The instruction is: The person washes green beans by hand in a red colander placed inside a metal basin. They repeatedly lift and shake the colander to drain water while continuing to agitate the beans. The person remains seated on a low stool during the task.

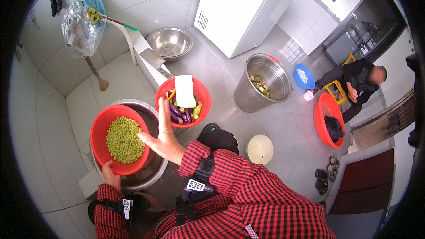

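Left hand (110, 176) clamped on rim of red basin (98, 137), its six o'clock, apparently steadying it over steel basin (160, 171); shelled green beans (124, 139) contained inside. Right hand (167, 141) at three o'clock, fingers apart, contact unclear. Eggplants (188, 116) beyond, two o'clock.

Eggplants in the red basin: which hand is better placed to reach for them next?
Likely the right hand: it is spread open and nearer the eggplants, while the left hand is farther off, gripping the rim of the bean basin.
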`<state>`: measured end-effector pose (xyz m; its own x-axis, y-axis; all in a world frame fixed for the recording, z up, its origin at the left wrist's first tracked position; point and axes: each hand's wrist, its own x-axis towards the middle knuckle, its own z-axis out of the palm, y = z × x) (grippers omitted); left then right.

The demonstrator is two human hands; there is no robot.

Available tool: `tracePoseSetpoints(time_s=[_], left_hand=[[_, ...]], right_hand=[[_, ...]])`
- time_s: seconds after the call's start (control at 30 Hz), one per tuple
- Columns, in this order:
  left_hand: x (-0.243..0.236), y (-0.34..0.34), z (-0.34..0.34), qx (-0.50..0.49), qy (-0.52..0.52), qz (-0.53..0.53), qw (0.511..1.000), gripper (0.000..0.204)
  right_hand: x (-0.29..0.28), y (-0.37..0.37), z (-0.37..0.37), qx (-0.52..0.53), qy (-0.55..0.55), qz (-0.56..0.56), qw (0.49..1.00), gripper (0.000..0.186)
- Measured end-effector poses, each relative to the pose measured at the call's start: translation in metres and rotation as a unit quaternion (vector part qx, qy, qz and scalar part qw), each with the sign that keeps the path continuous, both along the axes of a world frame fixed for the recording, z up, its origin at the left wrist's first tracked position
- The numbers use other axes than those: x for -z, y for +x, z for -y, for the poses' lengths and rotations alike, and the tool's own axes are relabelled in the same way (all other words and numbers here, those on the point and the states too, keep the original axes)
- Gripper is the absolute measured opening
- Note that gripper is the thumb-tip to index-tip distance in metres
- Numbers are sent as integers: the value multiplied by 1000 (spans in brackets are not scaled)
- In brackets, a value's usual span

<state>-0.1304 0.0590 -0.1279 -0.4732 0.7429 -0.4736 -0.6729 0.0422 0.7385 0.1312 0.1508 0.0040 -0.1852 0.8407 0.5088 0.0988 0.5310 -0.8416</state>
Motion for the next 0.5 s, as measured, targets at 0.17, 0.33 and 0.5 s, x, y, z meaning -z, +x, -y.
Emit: tracePoseSetpoints(time_s=[0.17, 0.33, 0.5], left_hand=[[8, -4, 2, -8, 6, -5, 1000, 34], [2, -3, 2, 7, 7, 28, 1000, 33], [4, -3, -1, -4, 7, 24, 1000, 35]], right_hand=[[-68, 26, -8, 17, 106, -70, 992, 99], [-111, 34, -32, 70, 216, -156, 961, 76], [-83, 16, -20, -38, 131, -53, 989, 10]])
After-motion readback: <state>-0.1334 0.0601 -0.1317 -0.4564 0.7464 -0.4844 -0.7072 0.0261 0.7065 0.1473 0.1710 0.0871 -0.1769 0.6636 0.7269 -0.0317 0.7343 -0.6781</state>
